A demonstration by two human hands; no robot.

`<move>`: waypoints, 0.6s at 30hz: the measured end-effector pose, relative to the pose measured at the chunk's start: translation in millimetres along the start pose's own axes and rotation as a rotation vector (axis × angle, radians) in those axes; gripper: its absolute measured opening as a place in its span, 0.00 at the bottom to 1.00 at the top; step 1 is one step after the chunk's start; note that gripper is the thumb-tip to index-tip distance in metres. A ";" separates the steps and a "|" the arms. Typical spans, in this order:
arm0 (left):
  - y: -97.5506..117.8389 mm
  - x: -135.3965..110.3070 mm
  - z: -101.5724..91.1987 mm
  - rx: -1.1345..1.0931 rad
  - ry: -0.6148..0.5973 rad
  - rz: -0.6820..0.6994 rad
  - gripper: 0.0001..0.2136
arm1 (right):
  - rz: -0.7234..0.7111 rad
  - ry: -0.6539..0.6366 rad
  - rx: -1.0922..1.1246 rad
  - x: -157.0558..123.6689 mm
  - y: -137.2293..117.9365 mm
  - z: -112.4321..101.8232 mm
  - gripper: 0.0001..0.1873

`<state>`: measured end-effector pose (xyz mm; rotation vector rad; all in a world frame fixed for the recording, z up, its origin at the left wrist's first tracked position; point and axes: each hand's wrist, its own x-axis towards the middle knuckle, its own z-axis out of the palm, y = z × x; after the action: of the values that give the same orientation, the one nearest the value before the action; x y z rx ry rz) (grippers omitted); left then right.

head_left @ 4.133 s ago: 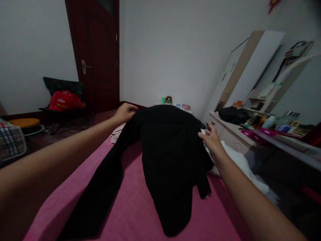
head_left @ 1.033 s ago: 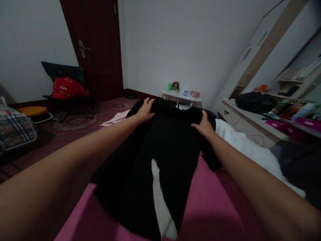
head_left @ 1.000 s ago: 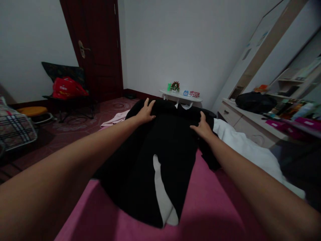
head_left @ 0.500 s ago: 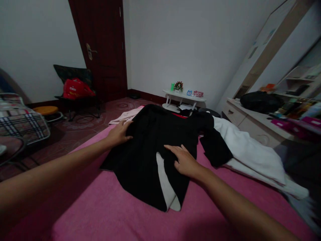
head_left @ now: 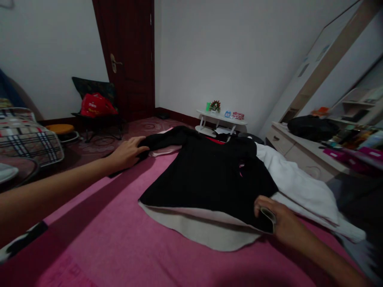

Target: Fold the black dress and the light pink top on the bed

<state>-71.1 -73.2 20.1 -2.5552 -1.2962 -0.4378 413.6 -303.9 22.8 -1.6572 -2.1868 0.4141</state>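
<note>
A black long-sleeved top (head_left: 206, 175) lies spread on a pink bed cover (head_left: 119, 231), its pale inner side showing along the lower hem. My left hand (head_left: 128, 153) rests on the sleeve stretched out to the left, fingers extended and thumb a little apart. Part of that sleeve is hidden beneath the hand. At the lower right corner of the top, my right hand (head_left: 273, 215) is closed on the hem, and a fold of pale lining shows between thumb and fingers. The other sleeve lies bent toward the right.
White folded fabric (head_left: 299, 183) lies along the bed's right side. Beyond it stands a drawer cabinet (head_left: 287, 143) with a black bag (head_left: 312, 126) on top. A small white table (head_left: 221, 117) is by the wall. A chair at left holds a red bag (head_left: 97, 105).
The left sleeve now extends outward, with my left hand moved left onto it. My right hand has gone right and closed on the hem corner. The hem has spread wider.
</note>
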 end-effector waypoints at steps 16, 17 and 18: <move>103.9 -24.4 -42.1 -0.602 -0.307 0.531 0.12 | -0.018 0.065 0.004 -54.1 12.9 18.5 0.18; 105.1 -23.7 -53.6 -0.617 -0.304 0.491 0.11 | -0.014 0.081 0.015 -58.6 10.5 9.3 0.17; 105.8 -23.8 -66.8 -0.634 -0.302 0.450 0.10 | -0.004 0.109 0.021 -65.5 8.1 -0.6 0.17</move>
<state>-8.7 -174.9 64.7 -3.4353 -0.6692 -0.4273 436.8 -364.8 12.5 -1.6257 -2.0997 0.3364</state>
